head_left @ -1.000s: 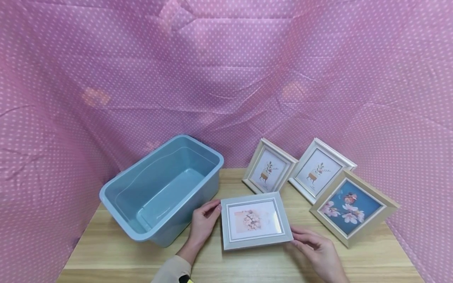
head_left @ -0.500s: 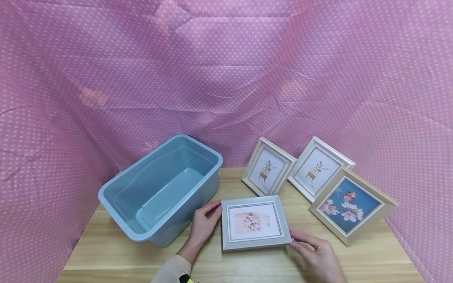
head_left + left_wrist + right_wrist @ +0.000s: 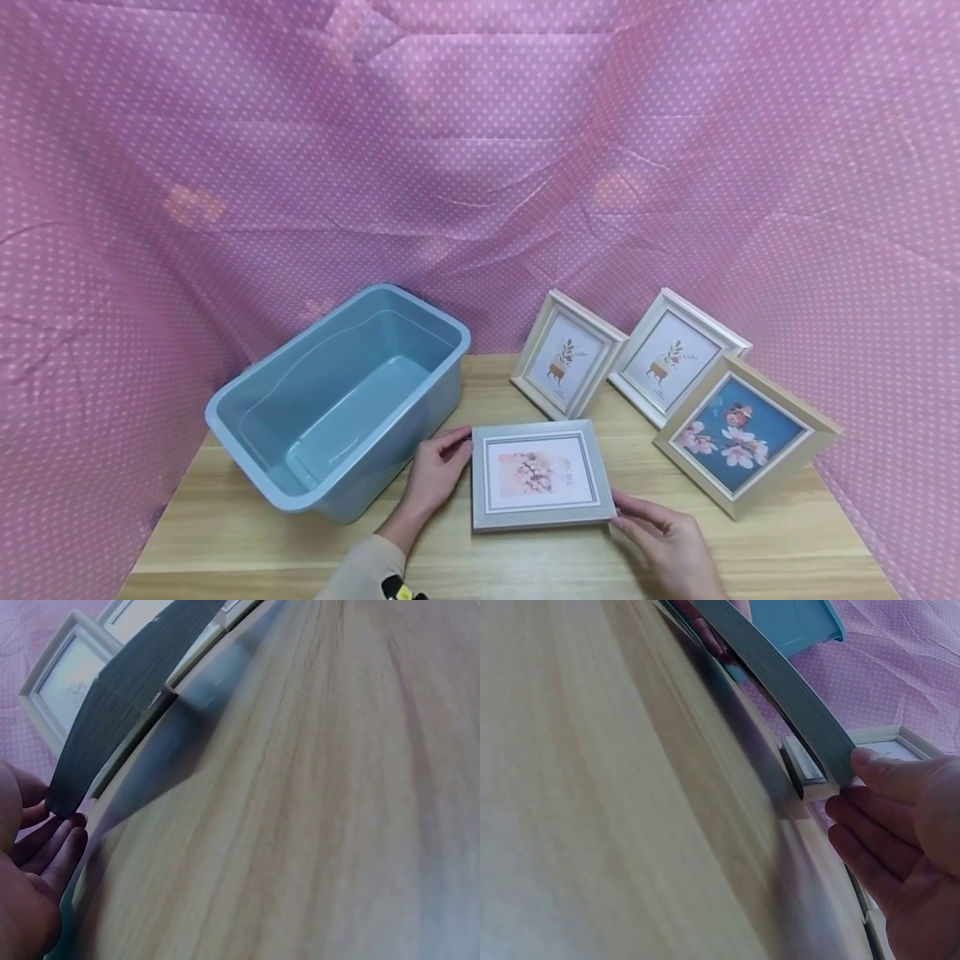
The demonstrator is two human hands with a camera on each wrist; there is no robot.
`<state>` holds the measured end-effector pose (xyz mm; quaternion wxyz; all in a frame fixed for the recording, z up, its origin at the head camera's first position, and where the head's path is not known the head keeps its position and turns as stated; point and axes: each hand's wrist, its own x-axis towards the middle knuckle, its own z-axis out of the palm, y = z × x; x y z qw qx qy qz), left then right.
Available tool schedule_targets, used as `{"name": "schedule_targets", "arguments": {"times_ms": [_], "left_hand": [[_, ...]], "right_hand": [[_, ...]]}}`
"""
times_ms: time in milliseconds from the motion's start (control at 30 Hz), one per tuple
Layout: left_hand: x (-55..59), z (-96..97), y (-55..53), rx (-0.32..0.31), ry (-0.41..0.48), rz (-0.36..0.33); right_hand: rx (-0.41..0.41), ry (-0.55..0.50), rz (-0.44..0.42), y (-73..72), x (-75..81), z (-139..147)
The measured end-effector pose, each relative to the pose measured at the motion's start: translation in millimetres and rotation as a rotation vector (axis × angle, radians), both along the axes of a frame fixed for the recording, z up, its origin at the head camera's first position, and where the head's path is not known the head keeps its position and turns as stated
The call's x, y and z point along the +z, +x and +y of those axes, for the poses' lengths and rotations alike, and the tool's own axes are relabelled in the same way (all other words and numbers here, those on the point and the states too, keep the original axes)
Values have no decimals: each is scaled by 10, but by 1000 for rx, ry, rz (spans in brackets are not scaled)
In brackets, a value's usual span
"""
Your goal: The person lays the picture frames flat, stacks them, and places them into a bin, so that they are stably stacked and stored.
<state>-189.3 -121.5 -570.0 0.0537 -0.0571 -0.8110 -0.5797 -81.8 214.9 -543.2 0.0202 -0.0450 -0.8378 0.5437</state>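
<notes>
A pale grey picture frame [image 3: 540,475] with a blossom print and sideways lettering is face up at the front middle of the table. My left hand [image 3: 437,471] pinches its left edge between thumb and fingers. At the opposite side, my right hand [image 3: 669,535] pinches the near right corner. In the right wrist view, the frame's side edge [image 3: 780,682] sits between thumb and fingertips, with a gap and a shadow over the wood beneath. The left wrist view shows the dark side of the frame [image 3: 120,697] held in the same way above the tabletop.
An empty blue plastic bin [image 3: 352,400] stands left of my left hand. Behind the held frame stand a beige frame [image 3: 570,354] and a white frame [image 3: 671,362]; a wooden frame [image 3: 742,437] with a blue flower picture stands at right. Pink dotted cloth [image 3: 480,167] surrounds the table [image 3: 247,533].
The held frame's far edge has come down a little, so the frame lies flatter. Glare has left its glass and the lettering shows. Both hands keep their hold; the standing frames stay put.
</notes>
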Motion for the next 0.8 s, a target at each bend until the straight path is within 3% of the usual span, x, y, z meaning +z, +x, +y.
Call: {"name": "schedule_targets", "arguments": {"times_ms": [233,433,667,800], "left_hand": [[-23,5,-38,-25,-60,-15],[15,22,-33,-36,-157,-27],[32,37,-19,-43,-178,-51],[25,40,-18,-46,-196,-25]], "right_hand": [[-31,-32,-118,-17,-69,6],[-33,12,-123,-11,-79,0],[-31,94,-138,-17,-124,6],[-18,125,-135,-21,-138,12]]}}
